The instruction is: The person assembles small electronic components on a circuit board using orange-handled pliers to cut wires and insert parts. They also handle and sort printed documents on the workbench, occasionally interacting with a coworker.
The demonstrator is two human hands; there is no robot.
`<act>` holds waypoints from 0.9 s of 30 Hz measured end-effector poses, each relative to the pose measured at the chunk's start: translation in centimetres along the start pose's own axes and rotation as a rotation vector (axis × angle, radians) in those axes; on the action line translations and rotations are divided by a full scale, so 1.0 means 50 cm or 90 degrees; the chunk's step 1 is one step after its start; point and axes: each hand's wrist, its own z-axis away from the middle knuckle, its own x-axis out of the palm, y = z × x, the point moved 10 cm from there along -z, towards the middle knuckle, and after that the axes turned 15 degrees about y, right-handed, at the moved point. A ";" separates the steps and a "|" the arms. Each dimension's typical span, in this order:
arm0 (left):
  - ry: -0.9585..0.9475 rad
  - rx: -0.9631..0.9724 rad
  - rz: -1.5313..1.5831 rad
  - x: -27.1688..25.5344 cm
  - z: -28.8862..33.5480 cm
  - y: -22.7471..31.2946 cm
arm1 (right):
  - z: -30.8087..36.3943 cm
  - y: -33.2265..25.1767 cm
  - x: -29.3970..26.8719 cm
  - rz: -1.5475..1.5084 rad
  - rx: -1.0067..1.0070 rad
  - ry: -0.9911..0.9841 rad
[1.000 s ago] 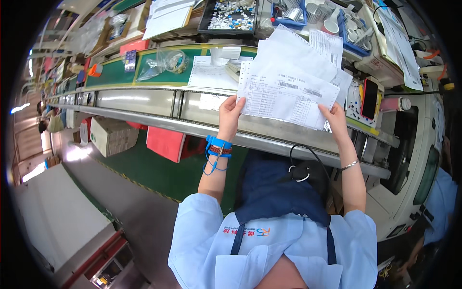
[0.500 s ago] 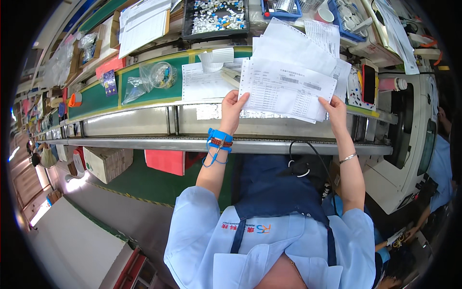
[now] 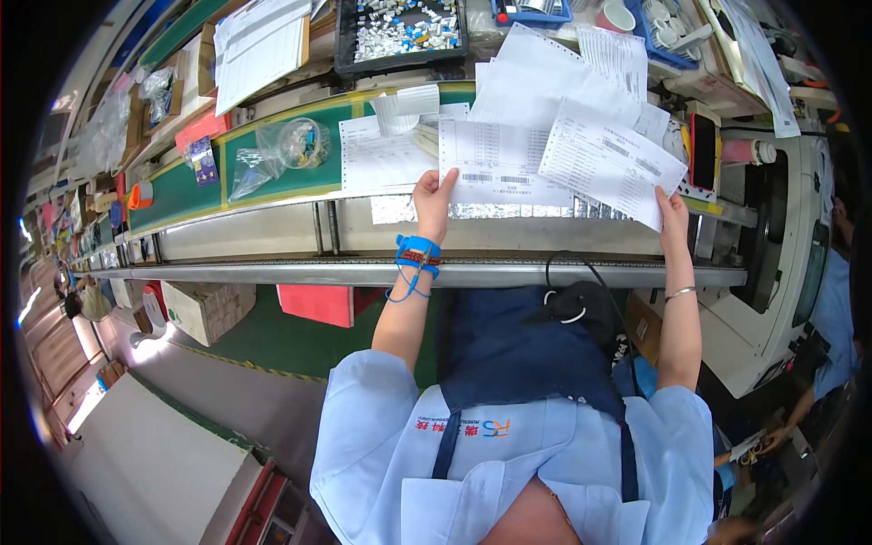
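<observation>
My left hand [image 3: 433, 202] pinches the near left edge of a printed form [image 3: 495, 163] with barcodes and a table on it. In my right hand [image 3: 672, 218] is the lower right corner of another printed sheet [image 3: 610, 163], tilted and partly overlapping the first. Beyond both lie a larger blank-looking sheet [image 3: 522, 86] and a printed paper [image 3: 615, 64]. To the left, more printed paper [image 3: 372, 159] rests on the green bench, with a curled white strip [image 3: 397, 113] on top. A blue wrist strap [image 3: 416, 250] circles my left wrist.
A black tray [image 3: 341, 41] of small white and blue parts stands at the back. Clear plastic bags [image 3: 304, 143] and an orange tape roll [image 3: 141, 193] lie left. A phone [image 3: 702, 150] is at the right. A metal rail [image 3: 509, 275] runs along the bench front.
My right hand has moved right with the top sheet, turning it and sliding it off the form beneath. My left hand keeps its grip near the same place, now on the uncovered form.
</observation>
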 end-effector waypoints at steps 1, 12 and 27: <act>0.005 0.002 0.000 0.000 0.001 0.003 | -0.001 0.017 -0.001 -0.006 0.014 0.001; -0.137 -0.181 0.334 0.064 0.159 0.160 | 0.078 0.117 0.003 -0.229 0.160 0.045; -0.133 -0.551 0.316 0.169 0.304 -0.163 | 0.200 0.159 0.084 -0.338 0.254 -0.016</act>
